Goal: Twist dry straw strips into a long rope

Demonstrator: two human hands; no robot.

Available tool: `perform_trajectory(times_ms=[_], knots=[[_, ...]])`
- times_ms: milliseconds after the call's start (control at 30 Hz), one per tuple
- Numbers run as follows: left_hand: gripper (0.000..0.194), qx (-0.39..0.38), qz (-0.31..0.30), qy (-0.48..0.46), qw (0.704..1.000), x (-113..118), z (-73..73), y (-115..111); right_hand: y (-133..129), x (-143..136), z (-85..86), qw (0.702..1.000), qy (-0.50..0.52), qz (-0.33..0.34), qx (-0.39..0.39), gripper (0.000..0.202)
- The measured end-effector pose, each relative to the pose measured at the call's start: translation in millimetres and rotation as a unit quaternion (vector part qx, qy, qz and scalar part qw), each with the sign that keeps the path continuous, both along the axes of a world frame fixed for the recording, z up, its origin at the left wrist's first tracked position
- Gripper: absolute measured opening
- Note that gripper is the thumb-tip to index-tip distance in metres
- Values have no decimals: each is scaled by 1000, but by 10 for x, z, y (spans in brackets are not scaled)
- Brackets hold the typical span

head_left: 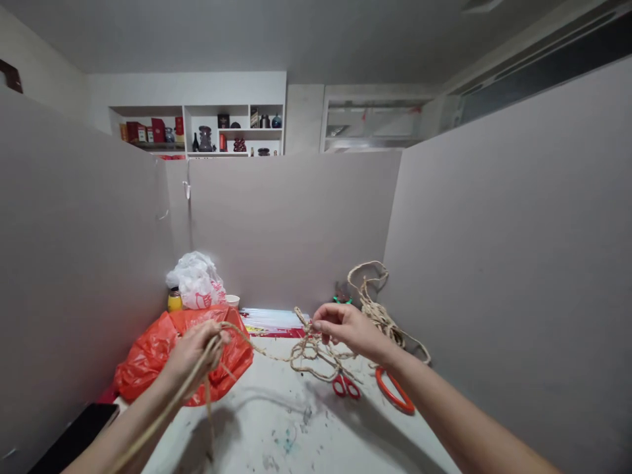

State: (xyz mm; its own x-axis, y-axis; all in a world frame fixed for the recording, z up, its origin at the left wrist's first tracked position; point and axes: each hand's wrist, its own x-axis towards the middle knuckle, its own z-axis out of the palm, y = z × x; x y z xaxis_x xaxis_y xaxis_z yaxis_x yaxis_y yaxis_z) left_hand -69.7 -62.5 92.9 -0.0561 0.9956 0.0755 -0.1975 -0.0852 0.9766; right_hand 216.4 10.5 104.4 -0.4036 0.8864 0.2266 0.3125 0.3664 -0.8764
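My left hand (200, 349) is closed around a tan twisted rope, whose strands hang down below it and run back along my forearm. From this hand the rope (261, 353) stretches across to a knotted, looped bunch of rope (311, 349). My right hand (343, 324) pinches the top of that bunch between thumb and fingertips, holding it above the white table (276, 401). Beneath the bunch lie scissors with red handles (345, 387), their blades partly hidden by rope. To the right of them is a larger orange-red handle (395, 392), partly covered by my right forearm.
A heap of rope (380, 313) lies against the right partition. At left are a red plastic bag (153, 349), a white plastic bag (197, 280), a yellow jar (174, 300) and a dark flat object (74, 438). Clear-wrapped strips (274, 318) lie at the back. Grey partitions (281, 230) enclose the table.
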Motion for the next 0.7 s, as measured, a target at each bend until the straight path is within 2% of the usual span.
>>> perform_trajectory(times_ms=[67, 133, 233, 300, 433, 567, 700], knots=[[22, 37, -9, 61, 997, 252, 7, 83, 33, -144, -86, 999, 17, -9, 38, 19], [23, 57, -3, 67, 996, 504, -42, 225, 81, -304, -158, 995, 47, -31, 86, 17], [16, 174, 97, 79, 977, 791, -212, 559, 154, -549, -206, 984, 103, -59, 135, 21], [17, 204, 146, 49, 967, 887, -329, 817, 196, -686, -213, 982, 133, -44, 123, 26], [17, 149, 111, -34, 982, 927, -443, 1159, 290, -817, -265, 984, 156, 8, 83, 22], [21, 109, 96, -38, 989, 963, -448, 1181, 375, -773, -341, 988, 130, 21, 79, 16], [24, 91, 77, -22, 993, 994, -454, 1148, 422, -679, -375, 988, 96, 43, 109, 16]])
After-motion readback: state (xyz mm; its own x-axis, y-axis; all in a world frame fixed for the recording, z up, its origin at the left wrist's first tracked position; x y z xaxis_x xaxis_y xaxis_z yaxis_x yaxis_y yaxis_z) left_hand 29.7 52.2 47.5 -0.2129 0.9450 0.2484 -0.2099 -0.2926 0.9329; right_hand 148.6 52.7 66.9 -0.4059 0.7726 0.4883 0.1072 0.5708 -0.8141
